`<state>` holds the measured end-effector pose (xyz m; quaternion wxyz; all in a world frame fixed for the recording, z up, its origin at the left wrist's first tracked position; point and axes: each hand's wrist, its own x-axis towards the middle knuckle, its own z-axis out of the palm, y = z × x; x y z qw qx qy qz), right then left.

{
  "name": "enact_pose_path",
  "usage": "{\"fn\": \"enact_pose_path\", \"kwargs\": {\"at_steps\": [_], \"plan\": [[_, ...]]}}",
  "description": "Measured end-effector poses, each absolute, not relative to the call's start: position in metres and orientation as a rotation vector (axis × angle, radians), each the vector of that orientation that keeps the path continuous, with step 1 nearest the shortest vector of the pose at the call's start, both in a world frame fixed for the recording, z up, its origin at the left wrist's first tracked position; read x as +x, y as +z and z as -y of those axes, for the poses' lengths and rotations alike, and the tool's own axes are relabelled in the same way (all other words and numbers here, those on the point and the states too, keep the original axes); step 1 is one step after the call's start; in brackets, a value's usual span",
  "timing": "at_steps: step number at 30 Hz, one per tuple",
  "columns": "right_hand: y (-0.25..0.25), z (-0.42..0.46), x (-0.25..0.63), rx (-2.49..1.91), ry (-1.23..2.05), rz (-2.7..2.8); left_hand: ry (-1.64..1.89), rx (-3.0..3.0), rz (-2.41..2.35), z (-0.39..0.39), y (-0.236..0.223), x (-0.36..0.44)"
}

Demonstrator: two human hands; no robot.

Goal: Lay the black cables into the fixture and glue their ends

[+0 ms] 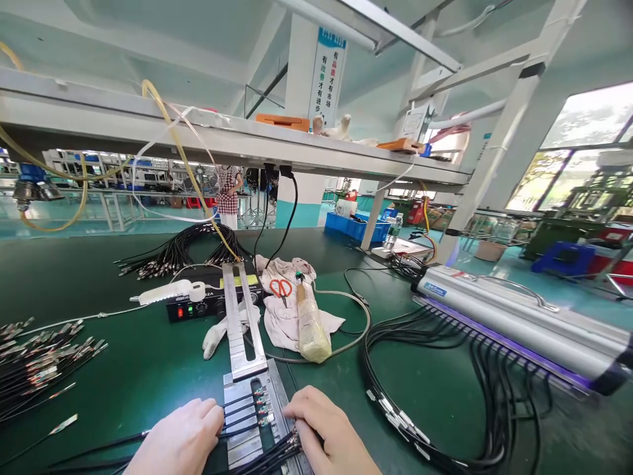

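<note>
A slotted metal fixture point(242, 444) lies on the green bench in front of me. Several black cables lie side by side across it, their small connector ends point(264, 402) over the slot. At the fixture's left edge, my left hand point(180, 435) is closed around black cables that run out to the left. My right hand point(329, 432) is curled at the right edge, its fingers and thumb closed at the tips of a bundle of black cables point(270, 456). The fingertips' exact grip is partly hidden. A long slotted metal plate point(232, 330) extends away beyond the fixture.
Loose cables point(44, 359) lie left, more point(198, 244) behind. A black control box point(198, 307), orange scissors point(281, 289), a cloth point(281, 323) and a wrapped tool point(311, 323) stand ahead. A long silver lamp housing point(519, 316) with purple light covers coiled cables' ends at right. A shelf point(237, 138) spans overhead.
</note>
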<state>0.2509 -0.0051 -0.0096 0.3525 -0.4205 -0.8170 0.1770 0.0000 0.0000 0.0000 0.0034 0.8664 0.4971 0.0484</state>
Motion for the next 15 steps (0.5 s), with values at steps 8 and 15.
{"fn": "enact_pose_path", "kwargs": {"at_steps": [8,15], "plan": [[-0.007,0.006,0.251,-1.091,0.453,2.116,0.145,2.74,-1.604,0.001,0.001,0.005],[-0.008,0.008,0.251,-1.11,0.432,2.153,0.153,2.834,-1.522,-0.001,-0.014,0.006]]}}
